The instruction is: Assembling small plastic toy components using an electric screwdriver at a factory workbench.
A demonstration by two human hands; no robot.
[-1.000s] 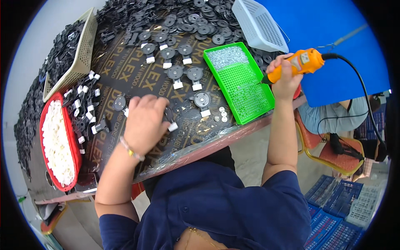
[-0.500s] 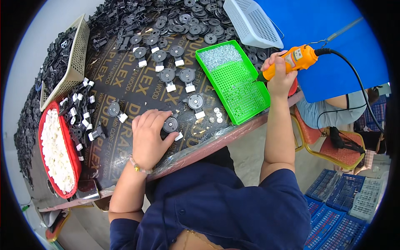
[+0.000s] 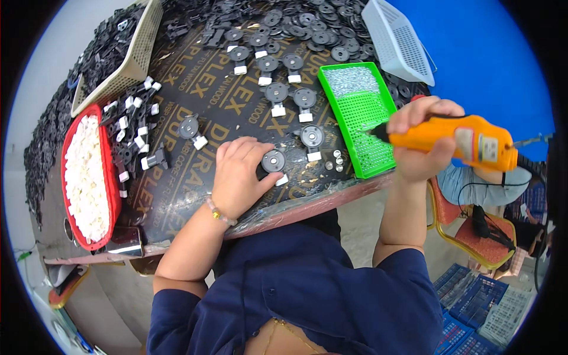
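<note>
Orange driver: orange cylindrical plastic power driver w/ black nose (image 3: 488, 142); tail has just swung lower, R of green rectangular plastic tray (image 3: 343, 127). Nose is at tray's R rim; contact can't tell. Prob. means tool work is centred at tray while L side steadies the part.
Vs 0.5 s ago: driver's tail was higher, black cable in full arc; nose by tray's R rim both times. L hand on same part both times.
Vs 1 s ago: fingers hid most of part; disc face now shows.
Right hand: R hand (image 3: 414, 161), R of tray, fingers clamped round driver.
Left hand: L hand (image 3: 241, 171), L of tray, fingers & thumb closed on disc part's edges.
Disc part: round black plastic part w/ white tab (image 3: 273, 160), on dark printed-wood desk (image 3: 177, 195), L of tray's near end.
Silvery bits: sm. metal pieces (image 3: 354, 81) heaped in tray's far end; sm. rounds (image 3: 339, 161) just L of tray.
</note>
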